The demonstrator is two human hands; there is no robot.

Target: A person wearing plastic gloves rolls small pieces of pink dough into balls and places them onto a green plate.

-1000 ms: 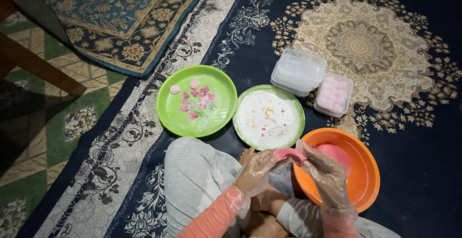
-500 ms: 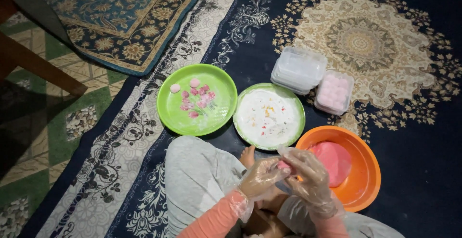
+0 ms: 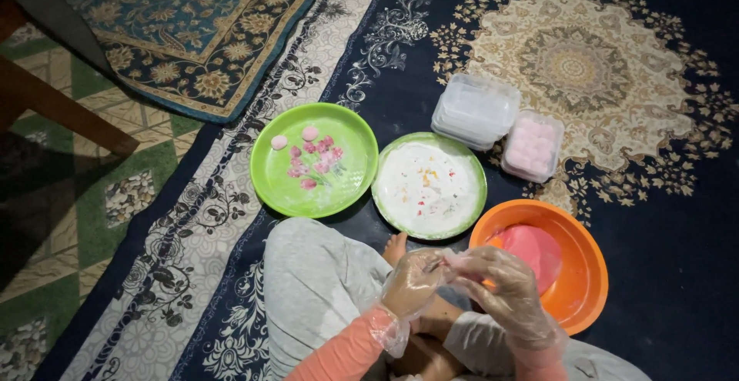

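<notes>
hands [image 3: 458, 285] together, beside orange bowl [image 3: 589, 296] rim

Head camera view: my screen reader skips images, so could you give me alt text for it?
A seated person's left hand and right hand, both in clear plastic gloves, meet above their lap beside an orange bowl of pink dough. Ahead on the dark patterned carpet sit a green plate with small pink balls, a white-centred plate and two clear containers.
</notes>
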